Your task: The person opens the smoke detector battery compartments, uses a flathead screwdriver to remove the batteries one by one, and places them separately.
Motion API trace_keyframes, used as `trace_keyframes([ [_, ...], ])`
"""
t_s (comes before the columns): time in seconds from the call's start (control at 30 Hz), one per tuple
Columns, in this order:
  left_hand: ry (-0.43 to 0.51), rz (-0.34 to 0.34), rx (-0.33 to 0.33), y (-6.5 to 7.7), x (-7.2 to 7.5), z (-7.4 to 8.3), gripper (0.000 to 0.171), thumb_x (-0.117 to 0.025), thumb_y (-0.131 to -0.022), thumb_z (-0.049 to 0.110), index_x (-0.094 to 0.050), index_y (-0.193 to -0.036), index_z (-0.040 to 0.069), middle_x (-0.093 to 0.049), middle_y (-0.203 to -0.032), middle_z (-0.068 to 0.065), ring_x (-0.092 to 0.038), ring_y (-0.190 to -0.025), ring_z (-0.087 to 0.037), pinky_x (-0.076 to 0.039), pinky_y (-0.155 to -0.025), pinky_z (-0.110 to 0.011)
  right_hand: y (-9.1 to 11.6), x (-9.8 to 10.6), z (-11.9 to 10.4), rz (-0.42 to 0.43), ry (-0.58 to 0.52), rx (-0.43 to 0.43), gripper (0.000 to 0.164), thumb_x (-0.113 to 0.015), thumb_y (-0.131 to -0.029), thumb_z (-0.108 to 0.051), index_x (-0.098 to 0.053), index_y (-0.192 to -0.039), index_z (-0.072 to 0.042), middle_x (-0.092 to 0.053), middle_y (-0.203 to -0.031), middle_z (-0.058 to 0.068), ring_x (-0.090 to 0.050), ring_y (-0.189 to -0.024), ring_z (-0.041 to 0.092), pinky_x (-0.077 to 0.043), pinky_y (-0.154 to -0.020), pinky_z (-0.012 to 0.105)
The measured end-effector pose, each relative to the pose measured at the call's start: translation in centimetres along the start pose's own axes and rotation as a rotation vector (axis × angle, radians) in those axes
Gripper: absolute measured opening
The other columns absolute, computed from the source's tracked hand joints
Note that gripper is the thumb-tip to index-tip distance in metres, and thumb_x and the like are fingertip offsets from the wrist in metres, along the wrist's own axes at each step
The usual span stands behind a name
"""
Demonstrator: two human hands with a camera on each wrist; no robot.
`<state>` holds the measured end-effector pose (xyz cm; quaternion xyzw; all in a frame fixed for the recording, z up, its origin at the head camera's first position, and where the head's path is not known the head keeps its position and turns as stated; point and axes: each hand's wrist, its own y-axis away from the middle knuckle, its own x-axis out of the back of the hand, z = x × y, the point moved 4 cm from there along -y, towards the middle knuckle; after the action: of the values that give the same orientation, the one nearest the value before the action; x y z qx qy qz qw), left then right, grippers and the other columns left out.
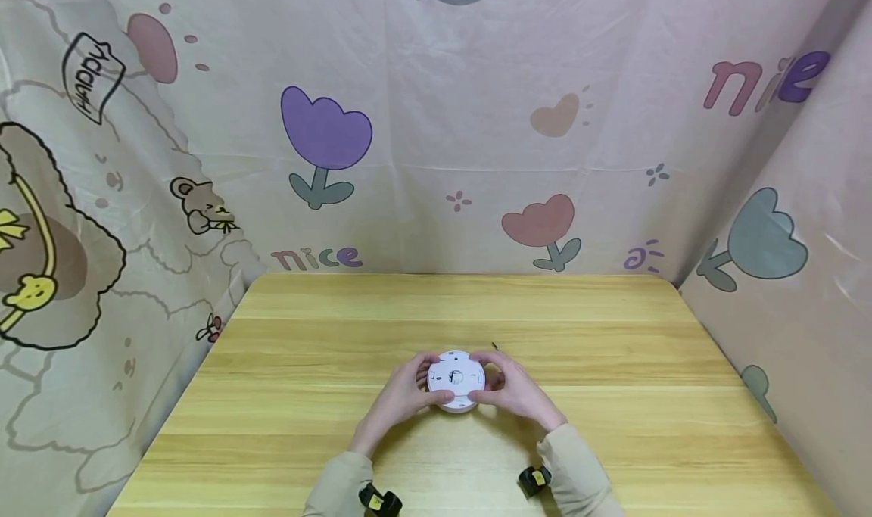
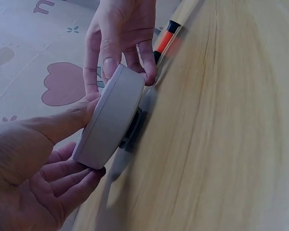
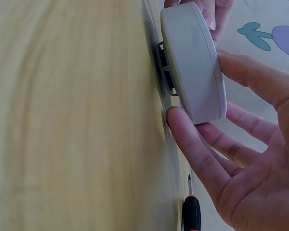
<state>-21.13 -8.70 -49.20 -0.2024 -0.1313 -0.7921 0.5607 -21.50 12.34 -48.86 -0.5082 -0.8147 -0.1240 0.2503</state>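
Over the middle of the table, a round white smoke detector [image 1: 466, 375] is held between both hands, its flat back with printed marks facing up. My left hand [image 1: 398, 396] grips its left edge, thumb on the near rim and fingers round the side and below. Opposite, my right hand [image 1: 519, 390] holds the right edge between thumb and fingers. A dark slotted vent [image 3: 164, 70] juts from the underside, close to the tabletop in the right wrist view. Both wrist views show the smooth white side wall [image 2: 108, 120].
Beyond the right hand lies a screwdriver [image 2: 167, 39] with an orange and black handle; its shaft [image 3: 190, 184] shows in the right wrist view. The wooden table [image 1: 306, 350] meets a printed cloth backdrop [image 1: 436, 161] at its back and sides.
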Motion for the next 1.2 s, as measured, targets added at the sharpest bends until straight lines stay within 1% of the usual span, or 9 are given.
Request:
trace_keyframes([
  [0.13, -0.004, 0.002, -0.009, 0.0, 0.0, 0.1, 0.068, -0.086, -0.079, 0.026, -0.055, -0.131, -0.004, -0.059, -0.137, -0.027, -0.059, -0.128, -0.042, -0.050, -0.109, -0.052, 0.0, 0.0, 0.0, -0.008, -0.014, 0.010, 0.065, -0.083, -0.082, -0.019, -0.053, -0.139, -0.004, -0.059, -0.134, 0.022, -0.066, -0.078, 0.015, -0.057, -0.071, 0.019],
  [0.37, -0.011, -0.003, -0.013, 0.1, 0.0, 0.2, 0.068, -0.086, -0.079, 0.025, -0.054, -0.131, -0.004, -0.060, -0.136, -0.028, -0.059, -0.127, -0.043, -0.050, -0.109, -0.052, -0.1, 0.0, 0.1, -0.024, -0.028, 0.029, 0.068, -0.083, -0.081, -0.017, -0.053, -0.140, -0.002, -0.056, -0.138, 0.023, -0.068, -0.080, 0.016, -0.058, -0.074, 0.021],
  [0.5, -0.036, 0.003, -0.025, 0.2, -0.1, 0.2, 0.055, -0.085, -0.079, 0.025, -0.060, -0.121, 0.000, -0.063, -0.133, -0.025, -0.061, -0.125, -0.041, -0.052, -0.107, -0.051, -0.1, 0.0, 0.2, -0.033, -0.023, 0.027, 0.069, -0.083, -0.081, -0.018, -0.053, -0.140, -0.003, -0.056, -0.139, 0.023, -0.067, -0.080, 0.016, -0.058, -0.074, 0.021],
  [0.6, -0.042, 0.008, -0.023, 0.1, -0.1, 0.3, 0.058, -0.085, -0.078, 0.025, -0.060, -0.124, 0.000, -0.062, -0.133, -0.024, -0.062, -0.124, -0.039, -0.053, -0.106, -0.049, -0.2, 0.1, 0.2, -0.035, -0.020, 0.022, 0.069, -0.084, -0.080, -0.019, -0.053, -0.140, -0.004, -0.056, -0.139, 0.023, -0.067, -0.080, 0.016, -0.057, -0.073, 0.021],
  [0.73, -0.021, 0.005, -0.020, 0.0, -0.2, 0.3, 0.075, -0.087, -0.077, 0.025, -0.050, -0.137, -0.001, -0.060, -0.136, -0.024, -0.062, -0.124, -0.039, -0.053, -0.107, -0.047, -0.4, 0.1, 0.2, -0.041, -0.016, 0.014, 0.068, -0.085, -0.078, -0.017, -0.055, -0.138, -0.005, -0.059, -0.135, 0.022, -0.066, -0.079, 0.016, -0.057, -0.072, 0.020],
  [0.8, -0.021, 0.001, -0.029, 0.0, -0.2, 0.3, 0.077, -0.087, -0.077, 0.025, -0.049, -0.140, -0.001, -0.060, -0.137, -0.023, -0.062, -0.124, -0.039, -0.053, -0.107, -0.047, -0.5, 0.1, 0.1, -0.045, -0.014, 0.012, 0.066, -0.085, -0.078, -0.016, -0.056, -0.135, -0.005, -0.060, -0.132, 0.021, -0.066, -0.079, 0.016, -0.057, -0.071, 0.021],
  [1.0, -0.044, -0.004, -0.047, 0.1, 0.0, 0.4, 0.072, -0.086, -0.078, 0.029, -0.053, -0.137, 0.004, -0.061, -0.139, -0.021, -0.060, -0.129, -0.038, -0.050, -0.110, -0.049, -0.9, 0.2, -0.1, -0.069, 0.001, -0.005, 0.061, -0.086, -0.076, -0.015, -0.056, -0.128, -0.006, -0.062, -0.124, 0.019, -0.065, -0.077, 0.014, -0.057, -0.069, 0.022],
  [1.1, -0.061, -0.004, -0.059, 0.1, 0.0, 0.4, 0.066, -0.085, -0.080, 0.030, -0.057, -0.134, 0.003, -0.061, -0.139, -0.021, -0.059, -0.130, -0.038, -0.050, -0.111, -0.049, -1.1, 0.3, -0.2, -0.085, 0.019, -0.011, 0.061, -0.086, -0.075, -0.016, -0.055, -0.126, -0.007, -0.063, -0.121, 0.017, -0.063, -0.074, 0.012, -0.054, -0.068, 0.021],
  [1.2, -0.074, -0.008, -0.061, 0.0, 0.0, 0.4, 0.066, -0.085, -0.080, 0.031, -0.058, -0.133, 0.003, -0.062, -0.138, -0.020, -0.059, -0.130, -0.038, -0.050, -0.110, -0.048, -1.2, 0.3, -0.3, -0.098, 0.033, -0.009, 0.061, -0.086, -0.075, -0.015, -0.054, -0.125, -0.006, -0.063, -0.117, 0.016, -0.061, -0.072, 0.011, -0.053, -0.068, 0.021],
])
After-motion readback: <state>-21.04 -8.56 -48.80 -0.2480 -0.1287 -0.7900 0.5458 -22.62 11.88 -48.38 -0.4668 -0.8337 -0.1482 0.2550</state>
